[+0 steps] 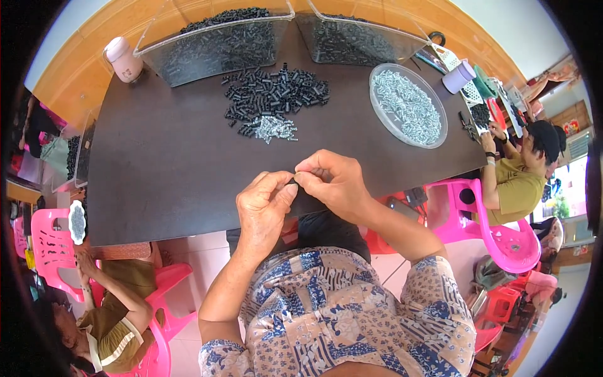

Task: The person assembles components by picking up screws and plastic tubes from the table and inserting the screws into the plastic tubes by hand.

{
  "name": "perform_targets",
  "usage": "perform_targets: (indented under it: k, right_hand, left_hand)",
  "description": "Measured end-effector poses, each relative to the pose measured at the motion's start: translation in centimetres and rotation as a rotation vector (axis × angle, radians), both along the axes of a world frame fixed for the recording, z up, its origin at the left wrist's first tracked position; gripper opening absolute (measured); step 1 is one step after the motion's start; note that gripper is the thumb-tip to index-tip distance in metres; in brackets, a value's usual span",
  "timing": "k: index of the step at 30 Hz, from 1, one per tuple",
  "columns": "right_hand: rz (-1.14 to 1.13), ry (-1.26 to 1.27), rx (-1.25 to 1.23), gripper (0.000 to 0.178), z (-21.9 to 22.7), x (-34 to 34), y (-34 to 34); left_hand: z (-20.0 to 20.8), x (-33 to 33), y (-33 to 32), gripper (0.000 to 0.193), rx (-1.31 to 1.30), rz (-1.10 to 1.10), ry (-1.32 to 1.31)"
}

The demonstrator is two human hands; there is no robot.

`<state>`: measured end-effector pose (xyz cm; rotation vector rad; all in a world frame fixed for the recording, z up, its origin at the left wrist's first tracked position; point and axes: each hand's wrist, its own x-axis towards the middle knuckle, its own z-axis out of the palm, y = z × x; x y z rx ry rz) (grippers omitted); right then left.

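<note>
Over the near edge of the dark table, my two hands meet fingertip to fingertip. My left hand [260, 204] pinches a small black plastic piece [293, 181] between thumb and forefinger; most of it is covered by the fingers. My right hand [333, 181] is closed in a pinch against the same spot, and what its fingertips hold is hidden. Beyond them lies a small heap of silver screw-like pieces [275, 128], touching a larger pile of short black plastic tubes [276, 92].
Two clear bins [217, 53] of black pieces stand at the back. A round clear tray [379, 108] of silver pieces sits right, near a lavender cup [459, 76]. A pink bottle [123, 60] stands far left. People sit at both sides on pink chairs [440, 200].
</note>
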<state>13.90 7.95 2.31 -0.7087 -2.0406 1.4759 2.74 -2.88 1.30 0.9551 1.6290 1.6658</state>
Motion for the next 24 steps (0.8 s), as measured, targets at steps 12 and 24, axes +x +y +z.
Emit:
perform_targets:
  k: [12, 24]
  right_hand:
    - [-0.029, 0.106, 0.069, 0.008, -1.6, -0.1, -0.6]
    - [-0.021, 0.103, -0.149, 0.009, -0.5, -0.2, -0.7]
  left_hand:
    - [-0.4, 0.0, -0.2, 0.015, 0.039, 0.057, 0.303]
    - [-2.1, -0.1, 0.0, 0.015, 0.059, -0.017, -0.207]
